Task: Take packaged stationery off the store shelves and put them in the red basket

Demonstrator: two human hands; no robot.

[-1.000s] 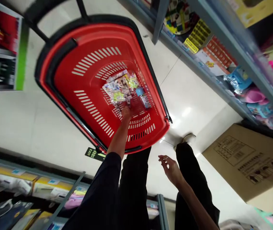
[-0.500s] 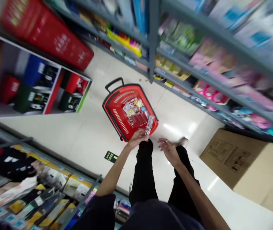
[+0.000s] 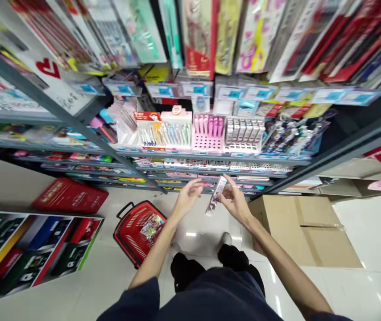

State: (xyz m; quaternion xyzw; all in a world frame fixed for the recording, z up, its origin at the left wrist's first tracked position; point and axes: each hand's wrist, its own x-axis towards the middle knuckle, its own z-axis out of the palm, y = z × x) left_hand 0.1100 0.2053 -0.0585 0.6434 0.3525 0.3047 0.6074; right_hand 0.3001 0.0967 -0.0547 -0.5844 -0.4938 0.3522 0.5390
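**Right hand [image 3: 236,206] pinching a slim blister packet [image 3: 214,196] in front of stationery shelving [image 3: 210,155]**

The right hand's fingers and thumb are gripping the packet near its upper end. The packet is tilting in the air between the hands, its lower end pointing toward the floor. The left hand [image 3: 186,200] is open, fingers spread, near the packet but not touching it. A red shopping basket [image 3: 119,236] is sitting on the tile floor [image 3: 371,232] to the left, holding bright packets [image 3: 151,227].

A light pinch on a smooth wrapper could slip and drop the packet. Reaching toward the shelving could also knock the pink pen display [image 3: 208,133]. The packet's print is too small to read, the fingers are hiding part of it, and the left forearm [image 3: 153,256] is covering the basket's edge.
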